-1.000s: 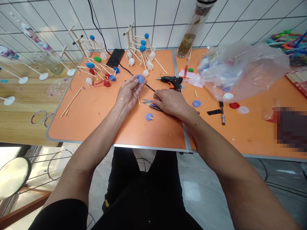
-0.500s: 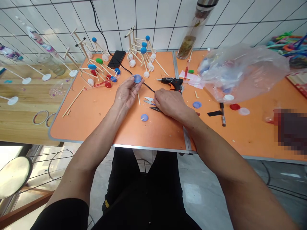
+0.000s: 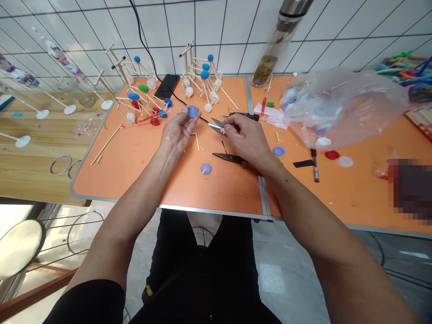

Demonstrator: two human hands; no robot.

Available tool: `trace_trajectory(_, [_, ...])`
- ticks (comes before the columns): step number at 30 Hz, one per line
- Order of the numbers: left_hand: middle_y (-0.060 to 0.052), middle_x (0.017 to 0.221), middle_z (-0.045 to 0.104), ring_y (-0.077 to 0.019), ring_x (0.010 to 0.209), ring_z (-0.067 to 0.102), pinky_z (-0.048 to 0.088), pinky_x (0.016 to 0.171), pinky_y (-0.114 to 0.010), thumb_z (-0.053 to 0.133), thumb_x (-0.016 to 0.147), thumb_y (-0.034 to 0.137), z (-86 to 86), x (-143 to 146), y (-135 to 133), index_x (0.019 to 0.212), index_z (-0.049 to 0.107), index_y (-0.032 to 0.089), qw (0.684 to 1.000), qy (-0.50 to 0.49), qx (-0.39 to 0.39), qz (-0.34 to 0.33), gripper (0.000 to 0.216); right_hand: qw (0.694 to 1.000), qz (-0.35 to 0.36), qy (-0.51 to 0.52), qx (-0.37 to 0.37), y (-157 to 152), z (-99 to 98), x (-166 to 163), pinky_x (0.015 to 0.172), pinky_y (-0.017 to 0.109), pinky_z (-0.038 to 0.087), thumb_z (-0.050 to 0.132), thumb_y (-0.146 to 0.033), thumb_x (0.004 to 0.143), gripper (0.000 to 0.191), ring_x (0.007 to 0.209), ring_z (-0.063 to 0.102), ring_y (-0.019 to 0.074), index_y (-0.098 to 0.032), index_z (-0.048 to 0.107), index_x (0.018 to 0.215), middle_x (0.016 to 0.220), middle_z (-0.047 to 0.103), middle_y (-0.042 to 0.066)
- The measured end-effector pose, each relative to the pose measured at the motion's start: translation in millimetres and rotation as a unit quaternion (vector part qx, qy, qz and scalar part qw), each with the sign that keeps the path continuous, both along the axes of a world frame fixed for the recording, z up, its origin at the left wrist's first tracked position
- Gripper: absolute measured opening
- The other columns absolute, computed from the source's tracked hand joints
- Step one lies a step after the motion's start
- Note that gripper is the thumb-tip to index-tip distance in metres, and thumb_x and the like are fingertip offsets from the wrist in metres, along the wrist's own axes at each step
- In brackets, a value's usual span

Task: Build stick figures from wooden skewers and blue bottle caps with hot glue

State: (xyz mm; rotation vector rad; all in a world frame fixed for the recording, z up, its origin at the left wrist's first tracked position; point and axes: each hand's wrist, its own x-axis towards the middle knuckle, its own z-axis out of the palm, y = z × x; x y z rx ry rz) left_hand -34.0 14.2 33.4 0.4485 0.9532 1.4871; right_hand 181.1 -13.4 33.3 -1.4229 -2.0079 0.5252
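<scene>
Head view: left hand [image 3: 177,128] pinching a blue cap [image 3: 192,111] above the orange table [image 3: 111,180]; right hand [image 3: 246,135] gripping small snips [image 3: 219,123], blades parted, near the cap but not touching it. Building looks partly done: two stick-and-cap frames [image 3: 204,74] stand assembled towards the wall. A second cap [image 3: 205,169], bearing a short stick, lies nearer the person; another loose cap [image 3: 278,151] lies unjoined.

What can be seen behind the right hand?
The top of the glue gun shows there; the right hand covers its lower part and most of the handle of the snips it holds.
</scene>
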Motion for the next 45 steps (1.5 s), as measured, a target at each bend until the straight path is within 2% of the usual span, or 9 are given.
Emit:
trace_trajectory(2, [-0.015,0.139,0.086,-0.0261,0.142,0.079,0.06,0.127,-0.035,0.064,0.111,0.012,-0.1,3,-2,0.146,0.076,0.016,1.0,-0.001,-0.002,-0.008,0.037,0.987,-0.003,0.136,-0.083,2,-1.9,-1,0.079,0.038,0.059,0.053,-0.037,0.109,0.017,0.093,0.079,0.0268,-0.025,0.066,0.109,0.11,0.082,0.011])
trace_trajectory(5, [-0.016,0.141,0.085,-0.0253,0.142,0.079,0.06,0.126,-0.035,0.064,0.111,0.01,-0.2,6,-5,0.14,0.076,0.015,1.0,-0.002,-0.002,-0.018,0.032,0.935,0.031,0.292,-0.197,0,-1.3,-2,0.059,0.03,0.051,0.064,-0.044,0.103,0.017,0.07,0.07,0.0189,-0.028,0.058,0.105,0.102,0.08,0.006])
trace_trajectory(8, [-0.016,0.14,0.085,-0.0251,0.143,0.078,0.059,0.128,-0.035,0.067,0.109,0.01,-0.8,8,-7,0.136,0.076,0.016,1.0,-0.002,0.001,-0.023,0.028,0.905,0.054,0.349,-0.238,-4,2.0,-4,0.054,0.027,0.042,0.072,-0.047,0.099,0.024,0.064,0.061,0.0157,-0.029,0.056,0.102,0.1,0.082,0.005])
trace_trajectory(11, [-0.014,0.137,0.087,-0.0243,0.145,0.077,0.058,0.128,-0.035,0.067,0.109,0.01,-1.4,10,-7,0.133,0.077,0.017,1.0,-0.005,0.0,-0.029,0.026,0.903,0.076,0.348,-0.242,-7,3.1,-5,0.056,0.027,0.04,0.069,-0.056,0.103,0.03,0.065,0.057,0.0148,-0.027,0.062,0.105,0.101,0.084,0.006])
trace_trajectory(17, [-0.013,0.13,0.089,-0.024,0.143,0.078,0.06,0.128,-0.036,0.063,0.111,0.009,-2.6,16,-11,0.132,0.079,0.016,0.999,-0.011,-0.003,-0.046,0.027,0.963,0.076,0.219,-0.14,-11,3.6,-2,0.075,0.034,0.053,0.047,-0.077,0.113,0.06,0.087,0.068,0.0225,-0.024,0.076,0.11,0.107,0.08,0.01])
trace_trajectory(22, [-0.014,0.135,0.087,-0.026,0.144,0.077,0.056,0.132,-0.042,0.068,0.107,0.009,-5.3,23,-15,0.131,0.081,0.017,0.998,-0.006,-0.006,-0.055,0.029,0.996,0.064,0.059,-0.003,-15,5.4,-5,0.103,0.045,0.055,0.043,-0.059,0.118,0.051,0.119,0.071,0.0327,-0.023,0.079,0.129,0.124,0.081,0.014])
trace_trajectory(28, [-0.012,0.131,0.089,-0.0251,0.145,0.077,0.054,0.134,-0.04,0.068,0.106,0.009,-8.7,26,-16,0.112,0.081,0.016,0.998,0.004,-0.01,-0.062,0.016,0.991,0.008,-0.123,0.059,-23,2.8,-12,0.097,0.044,0.055,0.038,-0.041,0.12,0.048,0.126,0.07,0.0371,-0.021,0.069,0.151,0.142,0.075,0.019])
trace_trajectory(32, [-0.01,0.126,0.09,-0.0233,0.14,0.08,0.057,0.131,-0.039,0.066,0.108,0.009,-9.3,29,-18,0.115,0.082,0.018,0.998,0.005,-0.013,-0.067,0.02,0.979,-0.021,-0.196,0.056,-25,3.6,-16,0.091,0.043,0.054,0.034,-0.038,0.121,0.052,0.124,0.071,0.0402,-0.017,0.059,0.161,0.151,0.072,0.024])
trace_trajectory(45, [-0.008,0.133,0.089,-0.0223,0.139,0.08,0.058,0.13,-0.04,0.075,0.105,0.011,-15.5,33,-22,0.115,0.084,0.02,0.997,0.018,0.008,-0.081,0.016,0.964,-0.04,-0.262,0.036,-27,4.3,-20,0.084,0.042,0.052,0.027,-0.033,0.121,0.048,0.102,0.075,0.037,-0.017,0.066,0.146,0.13,0.078,0.024])
